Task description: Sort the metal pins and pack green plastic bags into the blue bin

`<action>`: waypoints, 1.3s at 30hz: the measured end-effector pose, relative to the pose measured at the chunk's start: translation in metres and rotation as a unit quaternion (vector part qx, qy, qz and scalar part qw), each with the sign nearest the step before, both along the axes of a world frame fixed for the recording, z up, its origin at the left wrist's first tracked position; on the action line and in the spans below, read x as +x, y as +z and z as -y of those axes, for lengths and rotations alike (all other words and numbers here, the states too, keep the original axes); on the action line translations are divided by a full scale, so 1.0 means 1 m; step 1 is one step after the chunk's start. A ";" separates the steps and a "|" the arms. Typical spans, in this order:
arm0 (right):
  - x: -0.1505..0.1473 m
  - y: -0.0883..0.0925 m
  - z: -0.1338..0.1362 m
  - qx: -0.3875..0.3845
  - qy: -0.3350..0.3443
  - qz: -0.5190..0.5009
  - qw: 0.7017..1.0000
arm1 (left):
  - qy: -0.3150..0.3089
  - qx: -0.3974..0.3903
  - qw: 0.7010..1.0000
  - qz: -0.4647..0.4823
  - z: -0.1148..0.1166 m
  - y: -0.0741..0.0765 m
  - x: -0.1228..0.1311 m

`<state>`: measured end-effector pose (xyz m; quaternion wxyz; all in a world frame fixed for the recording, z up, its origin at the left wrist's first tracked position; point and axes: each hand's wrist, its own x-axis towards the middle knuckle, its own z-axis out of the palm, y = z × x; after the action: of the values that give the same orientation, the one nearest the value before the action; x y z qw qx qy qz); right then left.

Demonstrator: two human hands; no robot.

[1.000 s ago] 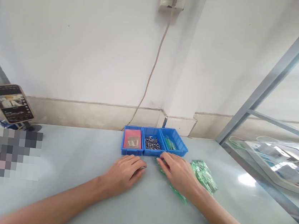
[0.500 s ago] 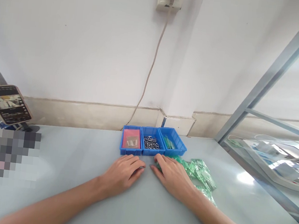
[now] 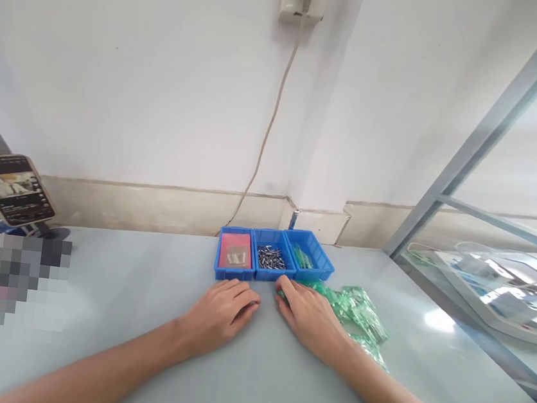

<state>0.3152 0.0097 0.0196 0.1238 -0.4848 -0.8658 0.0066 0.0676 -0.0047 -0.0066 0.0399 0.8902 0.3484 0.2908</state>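
My left hand (image 3: 223, 309) rests on the grey table with its fingers curled and thumb against the index finger. Whatever it may hold is hidden. Across a small gap lies my right hand (image 3: 309, 317), also curled and closed. A bit of green shows behind its thumb, too small to name. Just beyond the hands stand three blue bins in a row. The left bin (image 3: 233, 275) has a pink sheet and a small clear bag (image 3: 237, 256) in it. The middle bin holds dark metal pins or screws (image 3: 270, 258). Thin green pieces (image 3: 301, 257) lie in the right bin.
Crumpled green plastic packets (image 3: 360, 312) lie beside my right hand. A phone (image 3: 12, 190) on a stand is at the left, near a blurred-out patch. A metal frame (image 3: 478, 148) and a white power strip (image 3: 498, 312) are at the right. A cable (image 3: 273, 118) hangs down the wall.
The hands stay almost in place. Small dark tips that showed at the fingertips of both hands are now barely visible, and my right thumb has drawn in slightly.
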 end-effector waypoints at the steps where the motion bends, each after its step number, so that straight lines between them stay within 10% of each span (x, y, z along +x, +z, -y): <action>1: 0.000 0.000 0.000 -0.007 0.000 0.002 1.000 | 0.001 0.000 1.000 0.000 0.000 0.000 0.000; 39: -0.010 0.006 0.020 -0.215 0.108 -0.205 0.949 | -0.001 0.020 1.000 0.000 -0.002 0.001 0.001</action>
<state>0.3052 -0.0100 0.0252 0.1898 -0.3919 -0.8469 0.3053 0.0687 -0.0032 -0.0060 0.0223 0.8910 0.3417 0.2981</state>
